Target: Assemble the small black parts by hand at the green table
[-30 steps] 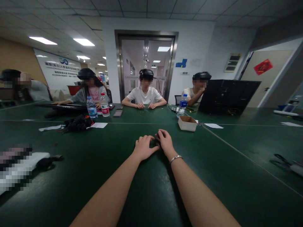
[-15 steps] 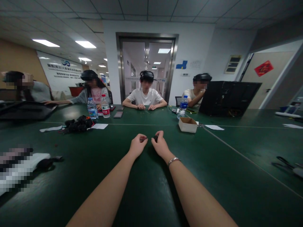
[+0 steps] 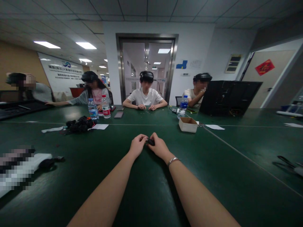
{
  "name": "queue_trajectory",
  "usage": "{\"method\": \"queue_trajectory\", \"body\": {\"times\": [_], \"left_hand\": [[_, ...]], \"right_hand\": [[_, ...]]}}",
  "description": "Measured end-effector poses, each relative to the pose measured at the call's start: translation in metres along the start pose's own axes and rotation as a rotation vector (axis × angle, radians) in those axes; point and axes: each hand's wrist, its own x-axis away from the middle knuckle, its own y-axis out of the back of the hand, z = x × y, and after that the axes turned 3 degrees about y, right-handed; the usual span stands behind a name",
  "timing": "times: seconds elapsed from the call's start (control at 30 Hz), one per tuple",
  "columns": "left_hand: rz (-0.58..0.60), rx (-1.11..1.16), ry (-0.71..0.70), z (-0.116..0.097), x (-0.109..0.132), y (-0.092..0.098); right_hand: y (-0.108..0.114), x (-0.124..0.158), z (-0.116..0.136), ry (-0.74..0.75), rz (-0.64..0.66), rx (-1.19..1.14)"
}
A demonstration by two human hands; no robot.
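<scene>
Above the middle of the green table (image 3: 146, 176), my two hands meet fingertip to fingertip. My right hand (image 3: 159, 145) is closed around a small black object (image 3: 151, 142), whose exact kind I cannot make out. My left hand (image 3: 137, 146) is pinched at the left end of that object, where something small and shiny shows at the fingertips. It is too small to name. A metal bracelet (image 3: 173, 160) circles my right wrist.
An open cardboard box (image 3: 188, 127) stands ahead right, near a water bottle (image 3: 183, 107). Black cables (image 3: 80, 124) lie ahead left, before two bottles (image 3: 106, 108). A large black monitor (image 3: 229, 97) stands far right. Several people (image 3: 145, 97) in headsets sit opposite.
My right hand has moved left with the black object, closing the gap to my left hand. The fingertips of both hands now meet at it. A laptop-like dark thing at far left looks lower.
</scene>
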Motion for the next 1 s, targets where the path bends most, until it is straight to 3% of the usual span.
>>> {"method": "queue_trajectory", "body": {"times": [0.6,0.83,1.0], "left_hand": [[0.001,0.059,0.010,-0.001,-0.001,0.002],[-0.012,0.183,0.072,-0.009,0.001,0.003],[-0.011,0.238,0.084,-0.012,0.002,0.003]], "right_hand": [[-0.004,-0.004,-0.011,0.068,-0.021,-0.197],[0.000,-0.009,-0.013,-0.117,-0.025,-0.536],[0.003,-0.013,-0.018,-0.158,0.001,-0.710]]}}
